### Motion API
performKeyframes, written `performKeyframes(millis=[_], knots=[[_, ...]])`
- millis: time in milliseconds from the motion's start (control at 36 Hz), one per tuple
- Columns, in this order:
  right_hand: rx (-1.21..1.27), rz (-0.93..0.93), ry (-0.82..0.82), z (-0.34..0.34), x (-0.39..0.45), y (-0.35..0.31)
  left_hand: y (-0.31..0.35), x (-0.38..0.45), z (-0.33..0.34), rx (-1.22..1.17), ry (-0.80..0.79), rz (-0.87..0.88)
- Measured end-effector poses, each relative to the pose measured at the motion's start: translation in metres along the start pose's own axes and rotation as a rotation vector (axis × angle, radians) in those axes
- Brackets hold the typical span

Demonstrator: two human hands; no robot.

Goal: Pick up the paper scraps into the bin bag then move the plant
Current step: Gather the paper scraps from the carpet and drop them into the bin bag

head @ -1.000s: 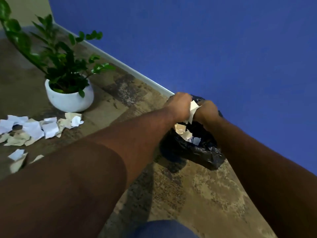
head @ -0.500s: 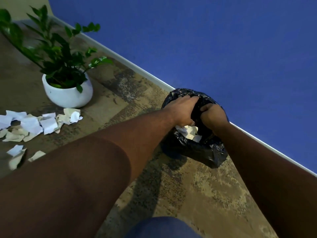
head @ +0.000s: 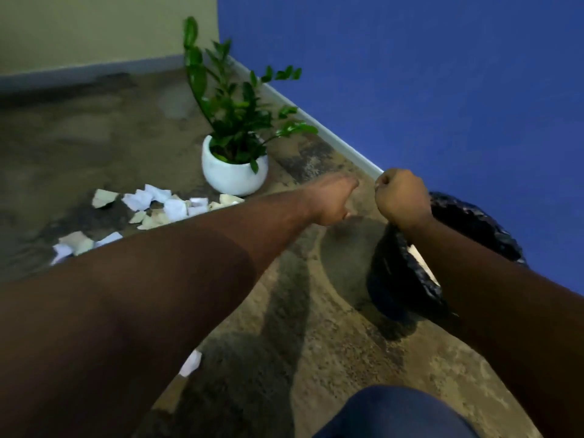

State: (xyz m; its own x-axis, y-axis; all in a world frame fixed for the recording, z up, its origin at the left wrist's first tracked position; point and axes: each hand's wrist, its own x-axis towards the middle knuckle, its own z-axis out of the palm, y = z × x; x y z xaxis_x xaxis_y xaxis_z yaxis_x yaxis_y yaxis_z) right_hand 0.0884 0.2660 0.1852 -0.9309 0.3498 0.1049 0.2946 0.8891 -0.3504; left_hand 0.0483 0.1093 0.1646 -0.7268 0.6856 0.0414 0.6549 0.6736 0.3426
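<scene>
A black bin bag [head: 401,279] sits on the carpet by the blue wall, with a pale scrap [head: 422,259] showing inside it. My right hand [head: 399,197] is a fist over the bag's near rim and seems to grip it. My left hand [head: 330,199] is outside the bag, fingers stretched forward and holding nothing, between the bag and the plant. White and beige paper scraps [head: 167,207] lie scattered on the floor left of the plant, more scraps [head: 76,243] nearer me, and one scrap [head: 191,363] under my left forearm. The green plant [head: 235,121] stands in a round white pot [head: 232,177].
Brown patterned carpet [head: 316,311] covers the floor. A blue wall [head: 442,90] with a white skirting board runs along the right, and a pale wall [head: 94,26] meets it behind the plant. My knee in blue cloth [head: 395,412] is at the bottom.
My left hand has come out of the bag with nothing in it and moved left toward the plant. My right hand stays at the bag's rim. The view has swung left.
</scene>
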Motion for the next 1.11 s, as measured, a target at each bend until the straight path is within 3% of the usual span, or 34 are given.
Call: performKeyframes(millis=[306,472,639,722,750,806,861,972,1111], knots=[[-0.103,-0.304,-0.284,0.085,-0.016,-0.162,-0.136,-0.101,-0.037,0.117,-0.070,-0.181],[-0.060,-0.441,-0.443,0.142,-0.069,-0.220,-0.191,-0.176,-0.028,-0.001,-0.086,-0.266],[-0.068,-0.380,-0.636,0.213,-0.132,-0.248,-0.236,-0.257,0.006,-0.066,-0.121,-0.433],[-0.208,-0.154,-0.418,0.232,-0.157,-0.250,-0.254,-0.303,0.030,-0.093,-0.106,-0.524],[-0.226,-0.247,-0.419,0.244,-0.167,-0.247,-0.259,-0.317,0.038,-0.088,-0.113,-0.548],[-0.160,-0.541,-0.682,0.269,-0.182,-0.248,-0.268,-0.343,0.055,-0.075,-0.157,-0.587],[-0.195,-0.599,-0.784,0.274,-0.192,-0.245,-0.273,-0.366,0.071,-0.091,-0.162,-0.653],[-0.270,-0.664,-0.838,0.296,-0.212,-0.261,-0.272,-0.397,0.099,-0.108,-0.018,-0.791],[-0.431,-0.869,-0.751,0.319,-0.225,-0.263,-0.267,-0.411,0.124,-0.121,0.076,-0.890]])
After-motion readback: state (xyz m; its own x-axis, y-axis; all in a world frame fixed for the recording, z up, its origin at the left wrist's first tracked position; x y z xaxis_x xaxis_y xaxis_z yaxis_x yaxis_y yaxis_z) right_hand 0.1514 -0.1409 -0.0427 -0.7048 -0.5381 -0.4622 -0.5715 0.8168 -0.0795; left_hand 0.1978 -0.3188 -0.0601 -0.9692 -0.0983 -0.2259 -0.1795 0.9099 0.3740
